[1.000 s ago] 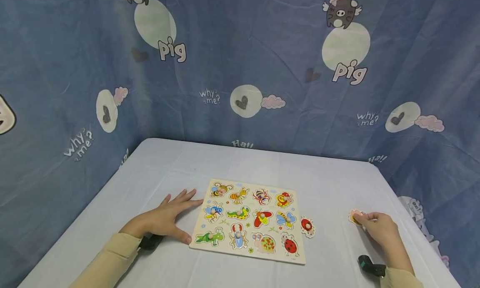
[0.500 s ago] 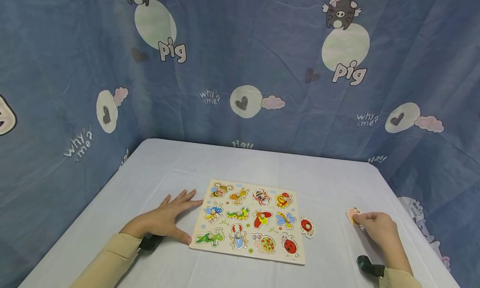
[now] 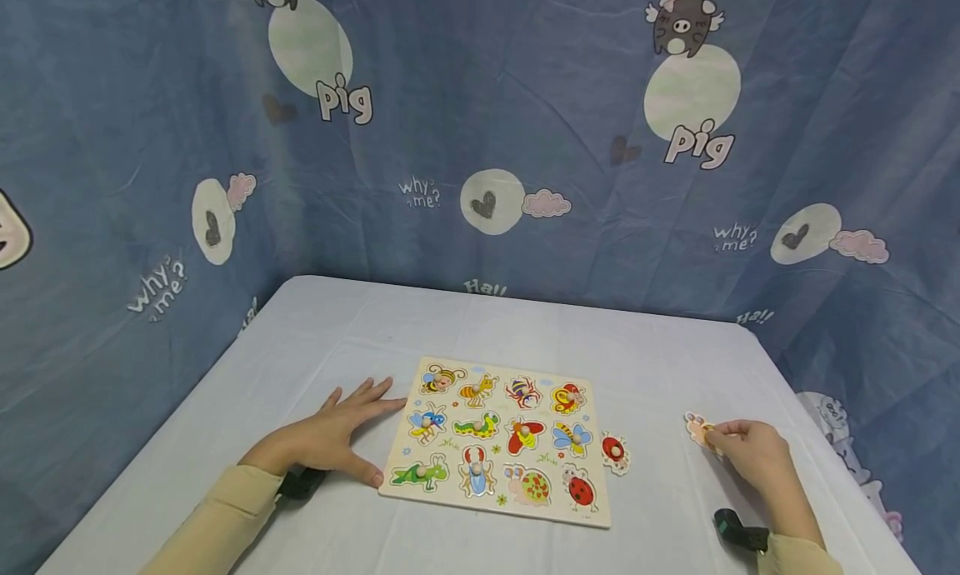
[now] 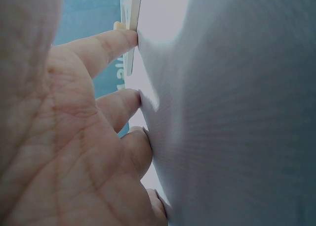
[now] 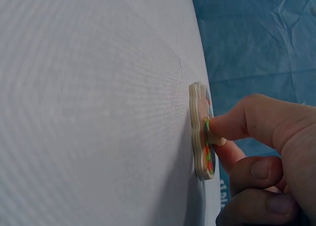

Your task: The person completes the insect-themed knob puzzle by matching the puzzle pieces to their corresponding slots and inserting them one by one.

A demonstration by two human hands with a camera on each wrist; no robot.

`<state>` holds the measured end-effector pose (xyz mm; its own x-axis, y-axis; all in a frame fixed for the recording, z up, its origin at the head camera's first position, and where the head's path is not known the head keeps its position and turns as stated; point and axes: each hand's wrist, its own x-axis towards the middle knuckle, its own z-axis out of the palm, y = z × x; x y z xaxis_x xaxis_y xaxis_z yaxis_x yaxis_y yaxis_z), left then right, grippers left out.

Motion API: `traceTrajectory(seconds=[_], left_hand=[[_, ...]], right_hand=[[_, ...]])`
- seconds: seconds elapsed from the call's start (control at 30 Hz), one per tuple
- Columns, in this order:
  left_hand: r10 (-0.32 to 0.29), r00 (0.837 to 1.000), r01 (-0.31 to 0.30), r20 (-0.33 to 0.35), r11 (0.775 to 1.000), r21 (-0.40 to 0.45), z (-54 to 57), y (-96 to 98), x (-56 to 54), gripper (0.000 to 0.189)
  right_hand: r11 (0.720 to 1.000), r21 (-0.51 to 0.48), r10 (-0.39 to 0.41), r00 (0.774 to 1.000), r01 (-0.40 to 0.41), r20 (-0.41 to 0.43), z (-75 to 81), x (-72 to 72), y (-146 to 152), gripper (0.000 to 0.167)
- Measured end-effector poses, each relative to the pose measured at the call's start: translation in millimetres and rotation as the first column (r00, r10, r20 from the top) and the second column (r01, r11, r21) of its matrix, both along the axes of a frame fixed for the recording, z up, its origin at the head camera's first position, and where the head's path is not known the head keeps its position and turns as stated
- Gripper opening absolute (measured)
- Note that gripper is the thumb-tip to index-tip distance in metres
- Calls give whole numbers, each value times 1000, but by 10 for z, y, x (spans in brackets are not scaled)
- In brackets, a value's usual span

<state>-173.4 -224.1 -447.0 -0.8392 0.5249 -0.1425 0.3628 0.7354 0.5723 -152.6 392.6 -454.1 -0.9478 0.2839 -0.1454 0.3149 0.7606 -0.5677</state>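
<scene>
A wooden peg puzzle board (image 3: 491, 515) with colourful insect pictures lies flat on the table. My left hand (image 3: 330, 429) rests spread at its left side, thumb and a finger against the edge. In the left wrist view its fingertips (image 4: 129, 38) touch the board edge and the cloth. My right hand (image 3: 757, 457) pinches the knob of a snail puzzle piece (image 3: 697, 430), pink with a colourful shell, clearer in the right wrist view as the snail puzzle piece (image 5: 198, 137). I cannot tell whether it touches the cloth. A ladybug puzzle piece (image 3: 616, 454) lies beside the board's right edge.
A white cloth covers the table (image 3: 360, 325). Behind and beside it hangs a blue printed curtain (image 3: 480, 125). On the board, the snail picture (image 3: 534, 487) and the ladybug picture (image 3: 580, 490) at lower right show no knobs; the other pictures have them.
My right hand has shifted slightly left, and the snail puzzle piece has turned in its pinch, so more of it shows. The left hand, the board and the ladybug puzzle piece have stayed still.
</scene>
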Motion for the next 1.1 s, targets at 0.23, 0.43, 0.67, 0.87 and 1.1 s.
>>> traceTrajectory(seconds=[0.23,0.43,0.67,0.87,1.1], left_hand=[[1,1000,-1,-1,1000,0,-9,2,-6,116],[4,1000,-4,-2,1000,-5,-9,1,-4,117],[0,1000,0,-2,1000,0,-2,-2,0,116],[0,1000,0,0,1000,4,0,-3,-1,116],[0,1000,0,1,1000,9,-4,-5,2,116]], right_hand=[[999,6,47,999,-47,-12,-9,8,5,40],[998,3,64,998,-64,2,-21,-3,29,44],[992,24,124,992,-124,-4,-37,9,20,45],[988,26,152,988,-152,-20,-30,23,-24,44],[990,24,141,990,-141,-23,-41,24,-23,44]])
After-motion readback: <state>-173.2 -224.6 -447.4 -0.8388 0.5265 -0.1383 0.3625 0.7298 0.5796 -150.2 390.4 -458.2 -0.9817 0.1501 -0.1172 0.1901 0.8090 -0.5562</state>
